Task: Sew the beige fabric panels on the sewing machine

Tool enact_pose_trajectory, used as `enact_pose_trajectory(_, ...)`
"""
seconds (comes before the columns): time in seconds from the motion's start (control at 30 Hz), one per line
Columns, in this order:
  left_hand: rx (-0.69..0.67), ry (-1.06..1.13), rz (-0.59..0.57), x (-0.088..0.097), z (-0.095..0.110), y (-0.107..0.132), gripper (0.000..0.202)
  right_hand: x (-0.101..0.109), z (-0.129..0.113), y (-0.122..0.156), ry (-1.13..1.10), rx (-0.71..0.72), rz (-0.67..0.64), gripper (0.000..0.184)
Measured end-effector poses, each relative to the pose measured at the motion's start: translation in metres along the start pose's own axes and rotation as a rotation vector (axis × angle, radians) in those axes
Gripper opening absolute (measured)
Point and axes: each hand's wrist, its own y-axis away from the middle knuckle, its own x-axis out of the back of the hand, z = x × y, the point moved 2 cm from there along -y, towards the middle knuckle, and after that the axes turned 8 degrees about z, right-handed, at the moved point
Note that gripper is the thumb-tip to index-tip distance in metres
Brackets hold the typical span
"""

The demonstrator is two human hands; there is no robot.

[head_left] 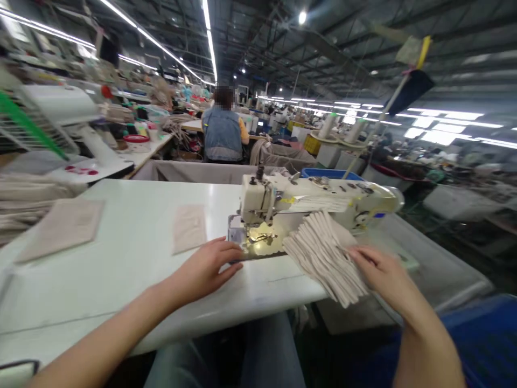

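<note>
**Both hands flat at the sewing machine, right on the fabric stack**

The right hand (383, 275) lies at the near right edge of a fanned stack of pale fabric pieces (323, 253). Its fingers (361, 254) are stretched out and slightly spread on top of the pieces, pressing rather than pinching. Whether the thumb reaches under the stack cannot be told. The stack overhangs the front edge of the white table (133, 258) and runs up to the machine bed.

The left hand (205, 269) rests palm down on the bare table with the fingers extended and close together, holding nothing. Its fingertips lie just beside the lit needle plate (258, 240).

Behind both hands stands the cream sewing machine (315, 199). A small fabric piece (189, 227) lies left of it and a larger fabric piece (64, 226) further left. Beyond, a person (223, 134) sits with their back turned.
</note>
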Motion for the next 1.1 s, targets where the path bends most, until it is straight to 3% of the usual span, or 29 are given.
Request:
enact_pose_trajectory(0.03,-0.021,0.018,0.023,-0.002,0.002,-0.006,0.025,0.000,-0.003,0.000,-0.017,-0.011,-0.077,0.039)
enact_pose_trajectory(0.07,-0.040,0.031,0.045,-0.004,0.003,-0.012,0.026,0.001,-0.005,-0.001,-0.002,-0.028,-0.072,0.038)
enact_pose_trajectory(0.17,-0.100,0.069,0.095,-0.009,0.008,-0.027,0.028,0.012,-0.011,-0.003,0.191,-0.041,0.249,0.028)
enact_pose_trajectory(0.23,-0.120,0.102,0.127,-0.010,0.016,-0.035,0.028,0.023,-0.019,0.000,0.248,0.024,0.462,0.020)
enact_pose_trajectory(0.33,-0.071,0.177,0.190,-0.008,0.033,-0.044,0.032,0.039,-0.040,0.010,0.083,0.181,0.550,0.013)
enact_pose_trajectory(0.4,0.013,0.275,0.253,-0.005,0.044,-0.050,0.046,0.044,-0.057,0.018,-0.089,0.244,0.451,0.013)
enact_pose_trajectory(0.5,0.157,0.575,0.283,0.005,0.054,-0.061,0.066,0.035,-0.081,0.029,-0.283,0.206,0.137,0.017)
enact_pose_trajectory(0.6,0.402,0.863,0.145,0.015,0.055,-0.067,0.057,0.009,-0.092,0.037,-0.373,0.052,-0.130,0.022)
enact_pose_trajectory(0.7,0.708,0.915,0.089,0.020,0.049,-0.062,0.042,-0.024,-0.095,0.042,-0.450,-0.063,-0.285,0.025)
enact_pose_trajectory(0.77,0.819,0.914,0.141,0.021,0.043,-0.055,0.040,-0.045,-0.096,0.046,-0.503,-0.123,-0.357,0.027)
enact_pose_trajectory(0.97,0.932,0.932,0.256,0.017,0.017,-0.029,0.043,-0.091,-0.091,0.066,-0.613,-0.292,-0.482,0.021)
enact_pose_trajectory(1.03,0.963,0.915,0.299,0.020,0.006,-0.019,0.041,-0.099,-0.086,0.072,-0.635,-0.337,-0.436,0.020)
enact_pose_trajectory(1.1,0.958,0.854,0.236,0.025,-0.002,-0.007,0.037,-0.100,-0.080,0.075,-0.676,-0.417,-0.303,0.023)
